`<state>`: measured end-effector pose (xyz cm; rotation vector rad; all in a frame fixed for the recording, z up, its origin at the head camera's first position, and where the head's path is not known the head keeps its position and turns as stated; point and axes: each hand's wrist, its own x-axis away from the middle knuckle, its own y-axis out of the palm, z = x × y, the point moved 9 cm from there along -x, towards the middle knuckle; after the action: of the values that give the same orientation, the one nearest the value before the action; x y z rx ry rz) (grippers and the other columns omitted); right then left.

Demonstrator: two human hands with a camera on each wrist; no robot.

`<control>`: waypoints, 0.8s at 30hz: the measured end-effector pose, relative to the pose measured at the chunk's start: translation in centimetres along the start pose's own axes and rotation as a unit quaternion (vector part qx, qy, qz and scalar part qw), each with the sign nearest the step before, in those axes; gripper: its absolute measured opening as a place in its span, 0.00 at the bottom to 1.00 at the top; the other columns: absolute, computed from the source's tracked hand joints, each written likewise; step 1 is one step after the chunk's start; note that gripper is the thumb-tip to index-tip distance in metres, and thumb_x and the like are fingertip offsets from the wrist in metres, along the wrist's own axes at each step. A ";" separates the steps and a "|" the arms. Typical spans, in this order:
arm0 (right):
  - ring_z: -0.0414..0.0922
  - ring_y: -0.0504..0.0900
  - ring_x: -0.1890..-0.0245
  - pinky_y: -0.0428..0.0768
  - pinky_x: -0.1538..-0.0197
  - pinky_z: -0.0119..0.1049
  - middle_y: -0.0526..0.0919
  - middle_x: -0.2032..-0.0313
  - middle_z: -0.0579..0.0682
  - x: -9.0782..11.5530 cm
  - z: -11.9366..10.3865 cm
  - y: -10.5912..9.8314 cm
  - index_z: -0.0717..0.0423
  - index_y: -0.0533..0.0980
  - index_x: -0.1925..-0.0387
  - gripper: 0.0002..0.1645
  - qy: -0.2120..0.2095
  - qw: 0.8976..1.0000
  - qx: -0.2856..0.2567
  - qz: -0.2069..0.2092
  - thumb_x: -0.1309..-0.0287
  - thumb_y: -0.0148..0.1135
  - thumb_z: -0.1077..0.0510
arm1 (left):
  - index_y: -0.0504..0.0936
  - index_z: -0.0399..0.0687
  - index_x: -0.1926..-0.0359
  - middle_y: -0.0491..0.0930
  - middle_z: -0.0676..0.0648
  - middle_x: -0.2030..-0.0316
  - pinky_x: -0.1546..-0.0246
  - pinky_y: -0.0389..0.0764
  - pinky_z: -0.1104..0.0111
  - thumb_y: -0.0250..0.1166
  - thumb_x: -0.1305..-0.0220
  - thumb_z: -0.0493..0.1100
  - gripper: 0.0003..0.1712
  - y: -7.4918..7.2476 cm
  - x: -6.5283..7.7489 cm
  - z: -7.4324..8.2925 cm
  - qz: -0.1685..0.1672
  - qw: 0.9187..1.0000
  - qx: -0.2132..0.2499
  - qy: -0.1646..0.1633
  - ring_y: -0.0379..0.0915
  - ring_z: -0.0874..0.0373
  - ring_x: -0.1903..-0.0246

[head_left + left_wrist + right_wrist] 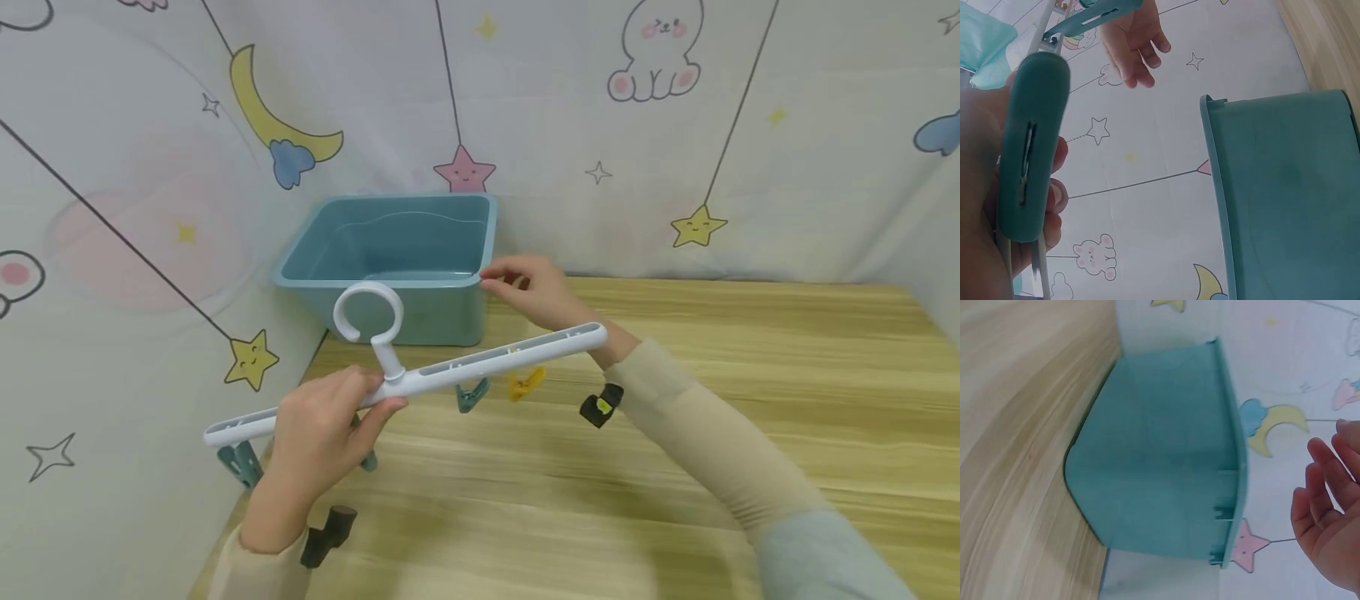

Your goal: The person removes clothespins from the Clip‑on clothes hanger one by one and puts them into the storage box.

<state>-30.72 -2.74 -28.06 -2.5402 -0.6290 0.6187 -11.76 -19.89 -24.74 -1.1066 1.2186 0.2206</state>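
A white clip hanger (480, 362) with a round hook (367, 310) is gripped near its middle by my left hand (322, 425). Under its bar hang a teal clip (471, 395), a yellow clip (527, 383) and a teal pair (240, 464) at the left end. Another teal clip (1034, 147) looms large beside the left fingers in the left wrist view. Beyond the bar, my right hand (536, 292) is by the front right corner of a teal bin (390, 312). Its fingers (1319, 487) are loosely bent and hold nothing; whether they touch the bin cannot be told.
The bin stands at the back left of a wood-grain table (712, 375), close to a cloth wall (555, 125) printed with stars and animals. Black straps with small mounts (600, 406) are on both wrists.
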 end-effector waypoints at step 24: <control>0.38 0.79 0.51 0.78 0.47 0.33 0.79 0.51 0.43 11.5 -1.1 -0.6 0.75 0.69 0.47 0.20 -0.070 0.981 -0.179 -0.028 0.42 0.50 0.75 | 0.75 0.41 0.71 0.71 0.52 0.86 0.91 0.57 0.74 0.51 0.29 0.61 0.28 0.3 -0.9 0.3 0.005 1.000 0.004 0.000 0.57 0.64 0.89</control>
<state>-21.20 3.35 -30.48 -2.8125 -0.9310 0.7252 -12.14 -19.11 -24.17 -1.0944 1.2246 0.2237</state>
